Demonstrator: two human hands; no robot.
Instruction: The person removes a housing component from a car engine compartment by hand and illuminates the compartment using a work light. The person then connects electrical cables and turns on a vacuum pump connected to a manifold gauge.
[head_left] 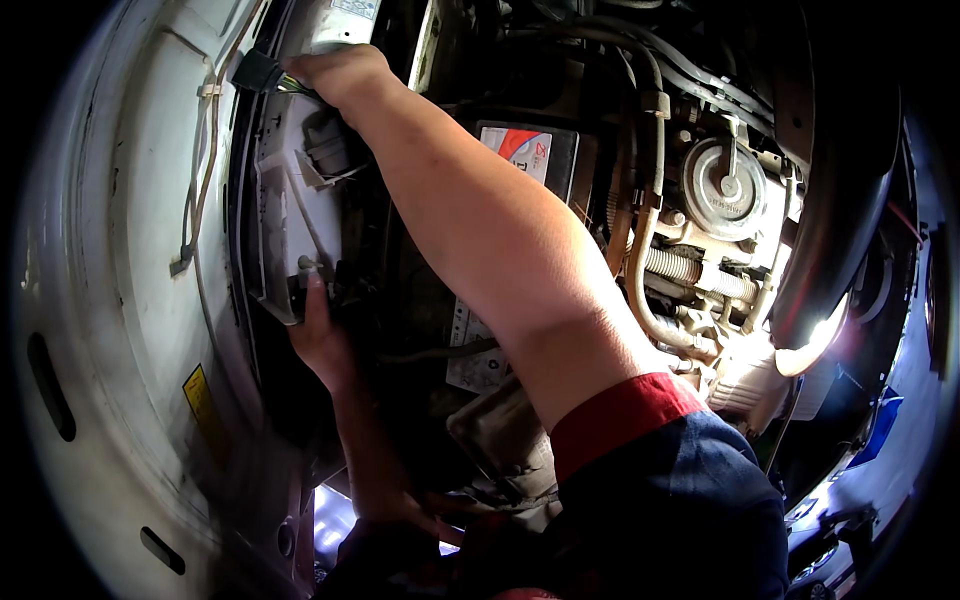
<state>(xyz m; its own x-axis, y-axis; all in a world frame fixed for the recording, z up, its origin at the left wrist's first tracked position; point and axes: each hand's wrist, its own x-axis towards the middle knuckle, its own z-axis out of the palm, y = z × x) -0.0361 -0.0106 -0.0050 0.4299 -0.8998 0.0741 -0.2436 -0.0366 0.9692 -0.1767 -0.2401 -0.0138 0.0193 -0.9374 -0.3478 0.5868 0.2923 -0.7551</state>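
Observation:
My right arm reaches across the engine bay to the upper left. There, the fingers of my right hand (345, 72) close on a black wiring connector (258, 72) with yellow and green wires; the fingertips are partly hidden. Below it, my left hand (322, 340) is beside the lower end of a pale plastic lamp housing (272, 200). One finger is stretched up against a small grey knob (305, 262) on that housing. Its other fingers are lost in shadow. A round grey socket (326, 145) sits on the housing between my hands.
A battery (562, 165) with a red and white label lies partly under my right forearm. Hoses (655, 190) and a round metal cap (724, 188) are on the engine at right. White bodywork (120, 250) with a thin cable (205, 170) runs down the left.

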